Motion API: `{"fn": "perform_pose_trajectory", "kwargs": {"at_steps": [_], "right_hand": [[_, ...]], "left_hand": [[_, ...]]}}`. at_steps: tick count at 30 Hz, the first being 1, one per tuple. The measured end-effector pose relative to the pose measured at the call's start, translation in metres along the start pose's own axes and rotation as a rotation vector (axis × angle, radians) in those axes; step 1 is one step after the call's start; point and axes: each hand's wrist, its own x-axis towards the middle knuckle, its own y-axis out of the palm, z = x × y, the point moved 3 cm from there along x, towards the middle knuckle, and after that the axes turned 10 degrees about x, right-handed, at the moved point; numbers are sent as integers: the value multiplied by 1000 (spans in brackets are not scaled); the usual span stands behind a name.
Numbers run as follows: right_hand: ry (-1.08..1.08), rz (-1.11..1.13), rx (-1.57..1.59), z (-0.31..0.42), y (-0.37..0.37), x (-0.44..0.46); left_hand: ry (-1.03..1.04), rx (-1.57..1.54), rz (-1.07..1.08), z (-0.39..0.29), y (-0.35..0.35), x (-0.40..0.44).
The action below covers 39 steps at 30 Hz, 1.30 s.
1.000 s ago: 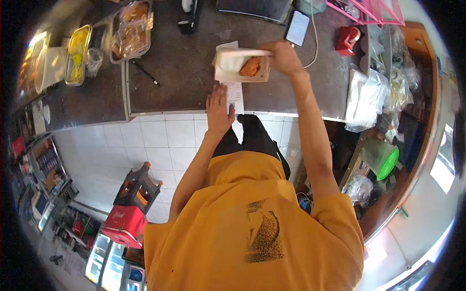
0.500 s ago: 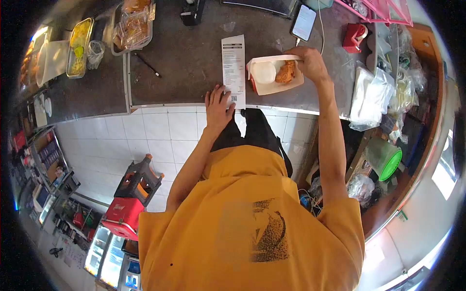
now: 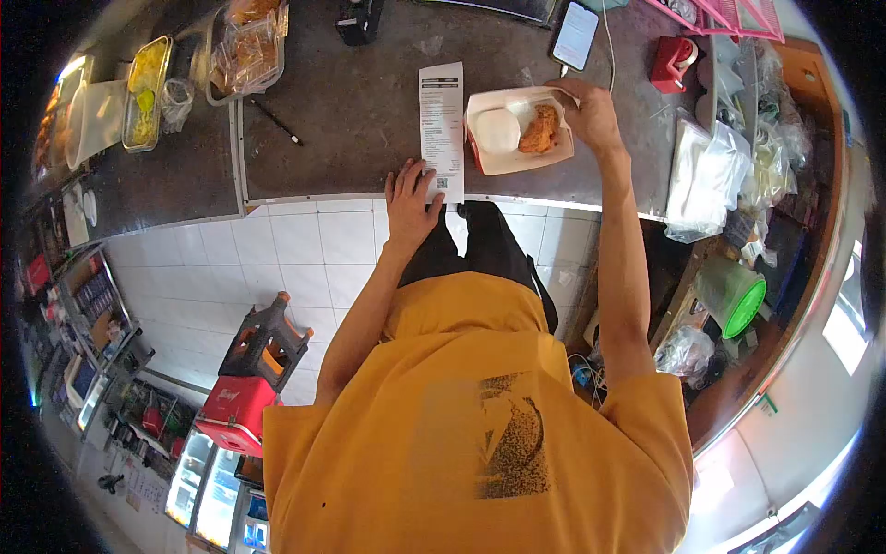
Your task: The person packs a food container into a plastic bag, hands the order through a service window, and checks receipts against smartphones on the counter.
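at the left part of the desk (image 3: 341, 148) is a clear tray (image 3: 146, 97) with yellow food, and to its right, near the far edge, a clear tub (image 3: 245, 57) with wrapped food inside. then a black pen (image 3: 277, 122) lies slanted, in the open part of the surface. a black device (image 3: 357, 22) is at the far edge.

the left hand (image 3: 411, 205) is at the near edge, palm down, with its fingers a little spread, and the fingertips touch the lower left side of the receipt (image 3: 441, 118). this printed receipt lies flat, its bottom end at the near edge.

just to the right of it is the open paper box (image 3: 528, 166), and in it a fried chicken piece (image 3: 539, 129) lies right of a white round item (image 3: 497, 131). the right hand (image 3: 589, 115) has its fingers bent, pinching the box at its upper right corner.

beyond this hand a phone (image 3: 575, 35) with lit screen has a white cable at its near end. toward the far right corner stands a red tape dispenser (image 3: 671, 65), and clear plastic bags (image 3: 706, 175) hang over the near right corner.
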Motion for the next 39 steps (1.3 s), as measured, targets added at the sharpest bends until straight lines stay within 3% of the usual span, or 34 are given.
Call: {"fn": "perform_pose_trajectory", "kwargs": {"at_steps": [9, 12, 13, 16, 18, 19, 22, 25, 26, 27, 28, 31, 33, 36, 39], "right_hand": [[-29, -199, -133, -5, -11, -36], [133, -274, -8, -3, -10, -72], [53, -326, -79, -16, -5, -90], [337, -363, -6, -40, 22, -135], [403, -322, 123, -62, 51, -176], [220, -336, -35, -61, 66, -193], [630, 13, 140, -42, 91, -230], [487, 16, 140, -36, 106, -268], [705, 35, 203, -22, 100, -274], [762, 39, 153, -25, 102, -286], [704, 18, 121, -15, 94, -290], [802, -89, 133, -11, 87, -301], [807, -110, 85, -13, 84, -301], [821, -162, 84, -14, 86, -305], [863, -192, 146, -8, 81, -293]], "left_hand": [[14, 0, 19, 2, -3, -6], [8, -45, 14, 0, -9, -13], [16, -53, -13, 2, -14, -9], [-21, -122, -124, 6, -39, 7], [-11, -71, -250, 33, -73, 53], [-6, -55, -333, 44, -97, 81], [63, 21, -604, 84, -193, 181], [65, 164, -892, 134, -307, 294], [107, 184, -957, 154, -341, 329], [-28, 304, -965, 187, -365, 368], [-36, 339, -993, 208, -390, 400], [-145, 569, -1014, 260, -436, 475], [-96, 704, -967, 294, -444, 521], [-60, 647, -697, 346, -445, 564], [-146, 787, -627, 327, -451, 573]]}}
